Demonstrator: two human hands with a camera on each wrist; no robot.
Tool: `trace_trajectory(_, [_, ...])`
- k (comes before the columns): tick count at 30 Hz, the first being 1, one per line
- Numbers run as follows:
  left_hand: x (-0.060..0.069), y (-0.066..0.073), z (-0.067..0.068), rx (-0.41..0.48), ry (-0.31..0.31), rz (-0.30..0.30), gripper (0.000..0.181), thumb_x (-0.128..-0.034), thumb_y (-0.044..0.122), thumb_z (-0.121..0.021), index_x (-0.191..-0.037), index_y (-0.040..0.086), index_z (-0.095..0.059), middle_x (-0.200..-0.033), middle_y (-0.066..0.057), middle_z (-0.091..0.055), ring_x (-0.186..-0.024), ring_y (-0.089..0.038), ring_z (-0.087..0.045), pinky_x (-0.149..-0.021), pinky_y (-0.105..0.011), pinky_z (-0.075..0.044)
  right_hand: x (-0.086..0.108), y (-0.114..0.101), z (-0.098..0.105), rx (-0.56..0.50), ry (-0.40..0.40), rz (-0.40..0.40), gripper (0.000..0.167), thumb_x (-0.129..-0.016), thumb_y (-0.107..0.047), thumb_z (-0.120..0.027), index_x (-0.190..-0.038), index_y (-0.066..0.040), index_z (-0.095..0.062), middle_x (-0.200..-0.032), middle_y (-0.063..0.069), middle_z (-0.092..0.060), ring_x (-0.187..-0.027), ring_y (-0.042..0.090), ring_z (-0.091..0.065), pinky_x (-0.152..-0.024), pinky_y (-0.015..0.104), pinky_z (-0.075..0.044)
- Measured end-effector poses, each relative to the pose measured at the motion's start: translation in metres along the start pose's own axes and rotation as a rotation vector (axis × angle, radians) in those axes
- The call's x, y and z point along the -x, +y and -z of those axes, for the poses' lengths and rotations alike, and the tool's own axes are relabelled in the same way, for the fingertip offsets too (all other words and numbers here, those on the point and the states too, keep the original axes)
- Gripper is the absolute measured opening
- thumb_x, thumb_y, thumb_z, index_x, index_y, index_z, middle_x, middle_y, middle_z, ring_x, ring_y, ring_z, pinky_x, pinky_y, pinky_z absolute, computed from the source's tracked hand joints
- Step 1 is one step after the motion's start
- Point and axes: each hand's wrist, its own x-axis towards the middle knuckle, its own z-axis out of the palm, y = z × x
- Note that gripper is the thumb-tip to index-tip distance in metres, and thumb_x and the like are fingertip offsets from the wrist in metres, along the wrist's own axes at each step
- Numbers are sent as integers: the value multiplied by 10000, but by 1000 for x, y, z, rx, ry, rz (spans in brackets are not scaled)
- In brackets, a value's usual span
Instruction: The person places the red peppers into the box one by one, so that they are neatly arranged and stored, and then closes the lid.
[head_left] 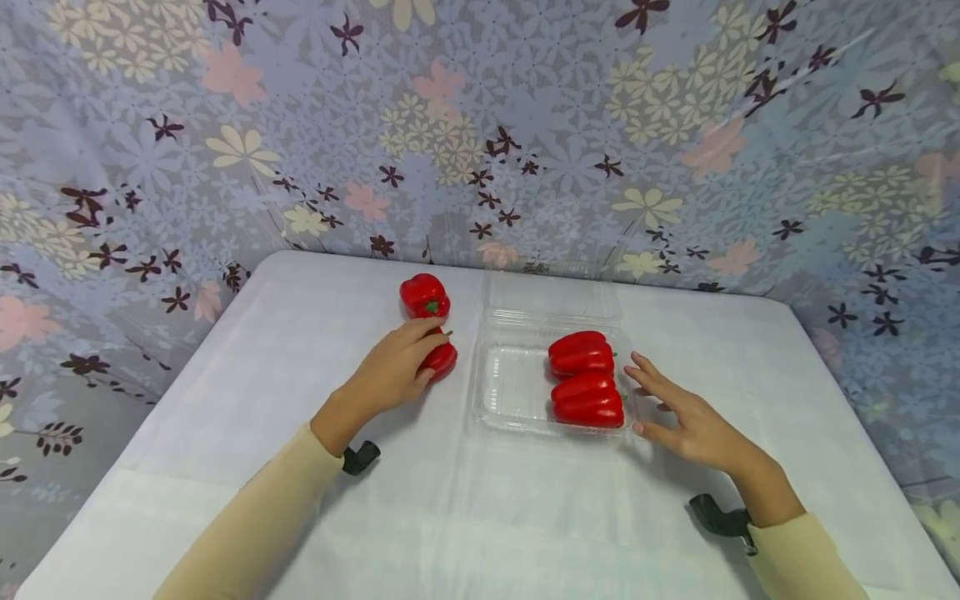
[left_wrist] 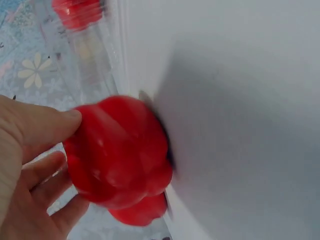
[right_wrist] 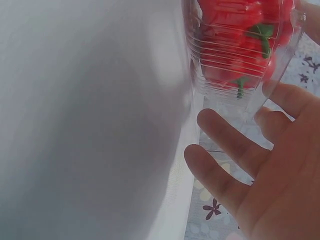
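Two red bell peppers, an upper one (head_left: 582,353) and a lower one (head_left: 588,400), lie side by side in the right part of a clear plastic container (head_left: 517,421). Left of it, my left hand (head_left: 390,367) grips a third red pepper (head_left: 441,358) (left_wrist: 120,150), thumb on one side and fingers on the other. A fourth pepper (head_left: 424,296) lies just beyond that one. My right hand (head_left: 693,425), fingers spread, is at the container's right edge; in the right wrist view, fingertips of the hand (right_wrist: 280,165) touch the clear wall.
The container's clear lid (head_left: 555,296) stands open at the back. A white cloth (head_left: 300,300) covers the table. Flowered fabric (head_left: 480,125) hangs behind it. Dark wrist mounts are on the left wrist (head_left: 362,458) and the right wrist (head_left: 720,517).
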Motion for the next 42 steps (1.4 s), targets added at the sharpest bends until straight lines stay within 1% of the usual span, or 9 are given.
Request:
trace_trajectory(2, [2, -3, 1, 34, -3, 4, 518, -845, 106, -748, -1339, 64, -596, -1483, -105, -506, -1382, -302, -467, -1116, -473, -456, 0, -1, 1, 0, 4, -2, 807, -884, -269, -698, -1566, -122, -292, -1649, 187, -209, -1246, 404, -561, -915, 642, -526])
trace_trajectory(5, [5, -9, 2, 48, 0, 7, 500, -854, 109, -731, -1339, 107, -606, -1500, -103, -488, -1397, -325, -444, -1121, -502, -445, 0, -1, 1, -6, 2, -5, 804, -886, -271, -694, -1564, -113, -293, -1649, 193, -206, -1247, 407, -557, -917, 645, -523])
trace_trajectory(9, [9, -16, 2, 61, -27, 14, 513, -862, 102, -714, -1359, 156, -597, -1527, -87, -456, -1400, -317, -438, -1117, -496, -451, 0, -1, 1, -16, -3, 0, 797, -893, -264, -688, -1566, -114, -288, -1651, 194, -198, -1250, 410, -557, -921, 647, -520])
trace_trajectory(14, [10, -20, 2, 90, -65, 20, 572, -858, 117, -730, -1403, 135, -556, -1546, -53, -437, -1414, -282, -429, -1105, -477, -466, 0, 0, 0, -16, -1, -2, 803, -892, -264, -690, -1568, -119, -284, -1651, 193, -198, -1254, 411, -554, -923, 646, -519])
trace_trajectory(19, [9, -20, -1, 82, -71, 29, 567, -867, 154, -732, -1407, 141, -558, -1562, -43, -430, -1418, -301, -428, -1106, -491, -462, 1, 2, -1, -29, 2, 4, 800, -897, -268, -689, -1570, -127, -281, -1652, 188, -199, -1254, 407, -555, -923, 644, -520])
trace_trajectory(24, [9, -17, -3, 107, -68, 52, 551, -878, 140, -719, -1404, 149, -558, -1574, -32, -415, -1414, -307, -430, -1080, -498, -484, 4, 4, -3, -17, 10, 17, 805, -896, -256, -697, -1571, -123, -279, -1648, 188, -212, -1243, 388, -567, -918, 610, -539])
trace_trajectory(27, [10, -18, -4, 115, -62, 69, 547, -870, 147, -726, -1393, 160, -566, -1574, -25, -409, -1412, -299, -429, -1073, -495, -491, 3, 3, -1, -7, 14, 26, 806, -891, -251, -703, -1568, -120, -286, -1646, 193, -215, -1238, 395, -572, -909, 615, -542])
trace_trajectory(35, [12, -18, -5, 106, -54, 97, 544, -870, 181, -747, -1380, 201, -559, -1552, -120, -423, -1384, -358, -457, -1034, -535, -510, 1, 4, -2, -21, 14, 22, 800, -892, -257, -695, -1568, -122, -288, -1649, 191, -208, -1242, 408, -569, -910, 639, -530])
trace_trajectory(42, [14, -18, -6, 106, -33, 93, 545, -875, 168, -745, -1385, 208, -558, -1546, -125, -431, -1388, -356, -454, -1036, -537, -507, 1, 5, -4, -27, 15, 24, 798, -896, -253, -693, -1567, -113, -285, -1653, 183, -201, -1242, 401, -567, -912, 631, -532])
